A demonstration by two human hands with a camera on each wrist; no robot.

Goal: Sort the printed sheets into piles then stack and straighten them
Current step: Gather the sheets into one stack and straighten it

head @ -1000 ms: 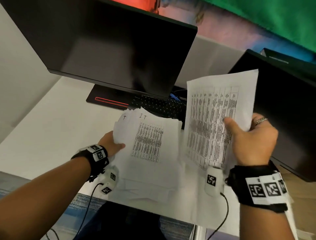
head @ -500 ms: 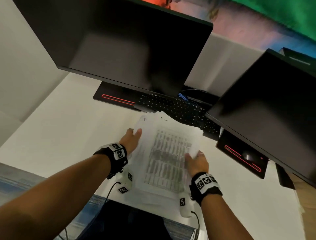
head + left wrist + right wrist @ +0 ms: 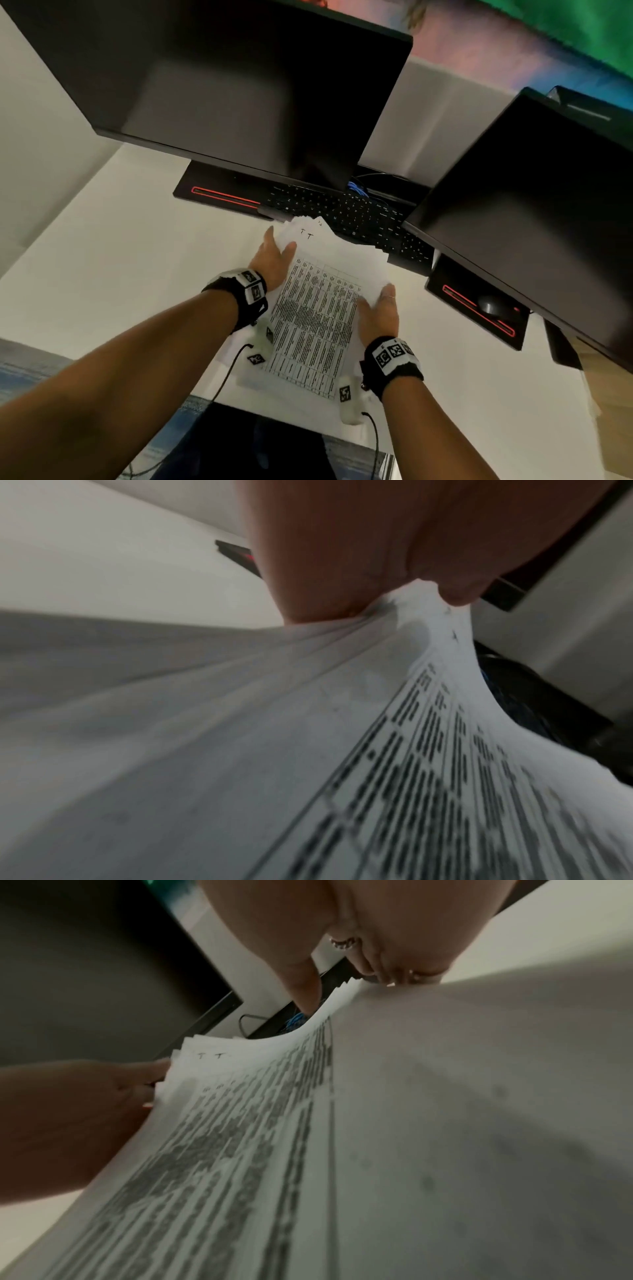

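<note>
A stack of printed sheets (image 3: 318,308) lies on the white desk (image 3: 120,274), fanned unevenly at its far end, with a table of dense text on top and "T T" handwritten near the far corner. My left hand (image 3: 274,255) holds the stack's left edge, thumb on top and fingers underneath; the left wrist view shows the stack of printed sheets (image 3: 342,723) bunched in that pinch. My right hand (image 3: 380,311) lies with straight fingers against the stack's right edge. In the right wrist view the stack of printed sheets (image 3: 274,1123) curves upward between both hands.
Two dark monitors, the left monitor (image 3: 222,85) and the right monitor (image 3: 534,212), lean over the desk. A black keyboard (image 3: 342,212) lies just beyond the stack, under the monitors. A mouse (image 3: 491,305) sits on the right monitor's red-lined base. The desk's near edge (image 3: 291,411) is below the stack.
My right hand brought the sheet it held in the air down onto the stack. Both hands now bracket the stack's sides, and my left hand has slid toward the far corner.
</note>
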